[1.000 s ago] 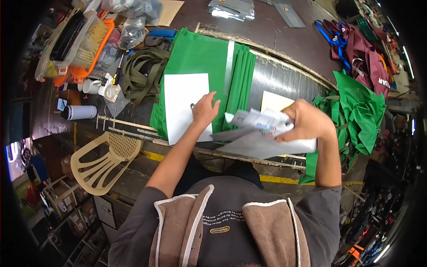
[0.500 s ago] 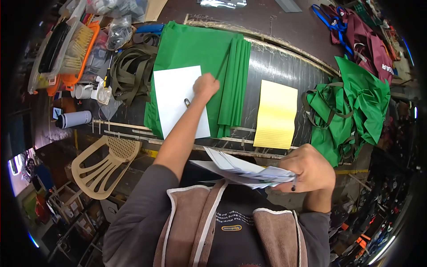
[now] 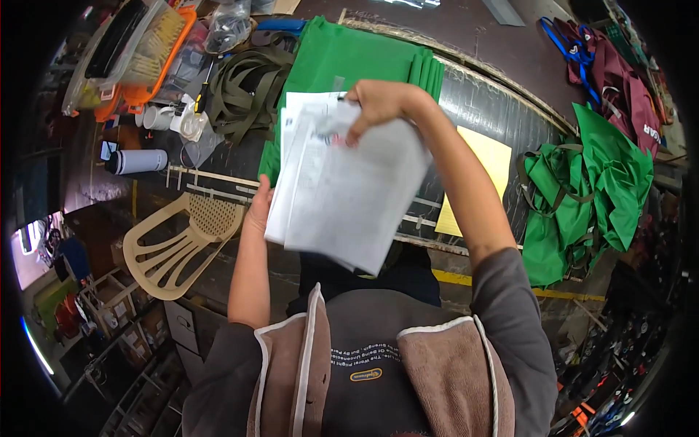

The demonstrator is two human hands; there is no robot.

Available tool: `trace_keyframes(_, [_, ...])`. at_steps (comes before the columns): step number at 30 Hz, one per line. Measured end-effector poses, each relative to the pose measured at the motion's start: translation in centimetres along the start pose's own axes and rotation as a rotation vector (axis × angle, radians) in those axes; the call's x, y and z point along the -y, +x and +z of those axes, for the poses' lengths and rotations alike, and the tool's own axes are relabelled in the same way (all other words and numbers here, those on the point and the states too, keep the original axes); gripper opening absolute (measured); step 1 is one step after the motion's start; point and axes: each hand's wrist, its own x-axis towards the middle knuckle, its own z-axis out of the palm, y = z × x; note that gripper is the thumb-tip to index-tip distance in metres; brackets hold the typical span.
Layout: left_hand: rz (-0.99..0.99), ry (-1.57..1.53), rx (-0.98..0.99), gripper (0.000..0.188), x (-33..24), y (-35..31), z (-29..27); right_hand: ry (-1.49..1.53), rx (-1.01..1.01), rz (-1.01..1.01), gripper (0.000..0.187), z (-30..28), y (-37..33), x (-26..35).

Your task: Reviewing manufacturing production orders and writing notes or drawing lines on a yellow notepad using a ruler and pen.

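My right hand [image 3: 382, 103] grips the top edge of a sheaf of white printed papers [image 3: 349, 193], thumb on the front and the other fingers mostly hidden. The sheets hang fanned over the near part of a folded green fabric stack [image 3: 357, 51], slightly blurred. By the sheaf's lower left edge is my left hand [image 3: 259, 207]. One of its digits stretches upward beside the papers; the others are largely hidden behind the edge, so contact is unclear. A yellow ruled sheet [image 3: 489, 156] lies on the dark table [image 3: 473, 87], partly behind my right forearm.
Olive webbing straps [image 3: 244, 91] lie coiled left of the fabric, near a screwdriver [image 3: 202, 95], white mugs [image 3: 156, 116] and a white bottle [image 3: 138, 161]. Green bags [image 3: 575, 189] and maroon bags [image 3: 619, 87] lie at right. A beige plastic chair [image 3: 182, 247] stands at the near left.
My right hand has carried the sheaf up and left over the green fabric, covering the single white sheet there. My left hand has drawn back from that sheet to the left. The view has shifted.
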Motion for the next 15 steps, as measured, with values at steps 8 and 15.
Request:
trace_keyframes(8, [0.132,1.046,-0.513,0.055,-0.1,-0.9,1.1,-0.135,-0.801,0.219,0.048,7.1,-0.3,-9.6])
trace_keyframes(15, [0.277,1.433,-0.633,0.035,7.1,-3.1,2.1,0.506,0.376,0.423,0.033,28.8,-15.7,-11.2])
